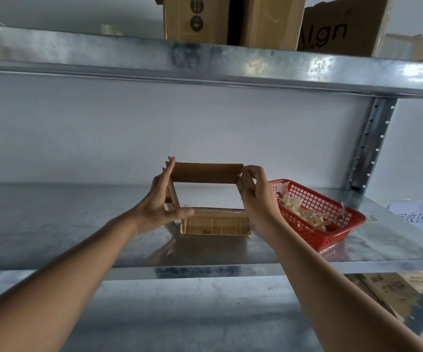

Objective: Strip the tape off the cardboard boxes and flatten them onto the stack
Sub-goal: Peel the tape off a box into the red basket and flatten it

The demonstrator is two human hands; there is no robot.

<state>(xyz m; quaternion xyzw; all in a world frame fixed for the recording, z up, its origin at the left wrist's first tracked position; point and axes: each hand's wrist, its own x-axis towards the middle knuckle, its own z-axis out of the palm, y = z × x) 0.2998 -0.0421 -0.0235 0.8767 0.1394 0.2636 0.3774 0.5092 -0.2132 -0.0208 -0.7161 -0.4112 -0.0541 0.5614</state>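
Over the metal shelf [78, 224], the left hand [158, 204] presses flat-fingered and the right hand [257, 196] grips opposite sides of an open-ended cardboard box [206, 172], beside a red basket [332, 233].

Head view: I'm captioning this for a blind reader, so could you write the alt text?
Two hands hold an opened cardboard box over a metal shelf, the left hand on its left side and the right hand gripping its right side. A red basket of tape scraps sits to the right, and more boxes stand on the shelf above.
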